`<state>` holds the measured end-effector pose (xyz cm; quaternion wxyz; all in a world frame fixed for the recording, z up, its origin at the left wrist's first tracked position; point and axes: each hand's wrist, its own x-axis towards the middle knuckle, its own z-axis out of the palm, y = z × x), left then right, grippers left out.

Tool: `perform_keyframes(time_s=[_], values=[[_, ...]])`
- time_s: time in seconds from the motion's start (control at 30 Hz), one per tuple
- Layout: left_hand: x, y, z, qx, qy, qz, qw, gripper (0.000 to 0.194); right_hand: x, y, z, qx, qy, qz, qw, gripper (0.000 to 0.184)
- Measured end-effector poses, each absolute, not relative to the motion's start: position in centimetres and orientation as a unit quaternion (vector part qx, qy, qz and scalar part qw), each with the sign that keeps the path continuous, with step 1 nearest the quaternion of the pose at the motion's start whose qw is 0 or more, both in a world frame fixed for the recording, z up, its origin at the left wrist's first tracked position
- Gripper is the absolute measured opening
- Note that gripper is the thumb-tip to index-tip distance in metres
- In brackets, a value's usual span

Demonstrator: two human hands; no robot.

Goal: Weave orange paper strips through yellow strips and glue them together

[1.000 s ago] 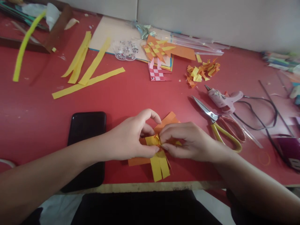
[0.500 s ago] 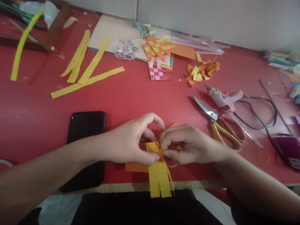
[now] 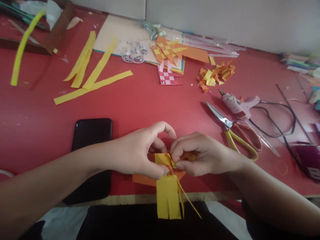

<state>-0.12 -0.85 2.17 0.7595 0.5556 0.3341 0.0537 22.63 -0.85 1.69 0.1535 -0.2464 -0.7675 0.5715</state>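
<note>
Yellow paper strips point(image 3: 168, 196) are interlaced with orange paper point(image 3: 143, 179) at the table's front edge, their lower ends hanging over it. My left hand point(image 3: 143, 150) holds this weave, thumb pressed on top of the strips and index finger arched above. From the other side, my right hand point(image 3: 195, 153) pinches a yellow strip at the weave between thumb and fingers. A thin yellow sliver slants down to the right below my right hand. The crossings under my fingers are partly hidden.
A black phone point(image 3: 92, 160) lies under my left forearm. Scissors point(image 3: 231, 128) and a pink glue gun point(image 3: 240, 106) with its cord lie to the right. Farther back are loose yellow strips point(image 3: 97, 86), a checkered red paper fish point(image 3: 167, 77) and paper scraps point(image 3: 216, 75).
The yellow strips have shifted slightly down and left, hanging lower over the edge. The thin sliver has swung out to the right. Both hands keep their grip.
</note>
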Motion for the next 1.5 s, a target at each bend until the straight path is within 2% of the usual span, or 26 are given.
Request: perform_keyframes(time_s=[0.27,0.43,0.57,0.63,0.8,0.9,1.07,1.13,1.23,1.33,1.5], values=[[-0.4,-0.6,1.7,0.580,0.340,0.079,0.737,0.046,22.9,-1.0,2.5,-0.330,-0.746,0.556,0.157,0.006],[-0.4,-0.1,1.6,0.633,0.393,0.142,0.652,0.036,23.1,-1.1,2.8,-0.439,-0.778,0.386,0.231,0.007],[-0.1,-0.2,1.4,0.662,0.393,0.170,0.616,0.027,23.0,-1.4,2.7,-0.459,-0.805,0.250,0.282,0.007],[0.0,-0.3,1.1,0.711,0.401,0.194,0.545,0.019,22.9,-1.6,2.5,-0.423,-0.827,0.220,0.299,0.007],[0.0,-0.3,0.3,0.860,0.368,0.254,0.247,0.016,22.9,-1.6,1.6,-0.302,-0.893,0.170,0.288,0.018],[-0.1,-0.2,0.2,0.883,0.351,0.260,0.171,0.022,22.9,-1.5,1.1,-0.262,-0.920,0.141,0.256,0.026],[0.1,-0.1,0.2,0.890,0.351,0.221,0.189,0.021,23.6,-1.0,1.5,-0.341,-0.896,0.152,0.241,0.037],[0.2,-0.2,0.3,0.879,0.369,0.218,0.209,0.018,24.1,-0.4,1.4,-0.416,-0.871,0.124,0.229,0.032],[0.2,-0.3,0.3,0.839,0.413,0.235,0.266,0.017,24.9,0.7,1.0,-0.499,-0.844,0.098,0.168,0.019],[0.2,-0.4,0.3,0.789,0.463,0.253,0.316,0.037,25.4,1.4,0.5,-0.521,-0.837,0.112,0.123,0.022],[0.3,0.0,0.6,0.756,0.518,0.276,0.290,0.062,25.2,1.2,0.4,-0.517,-0.840,0.128,0.099,0.014]])
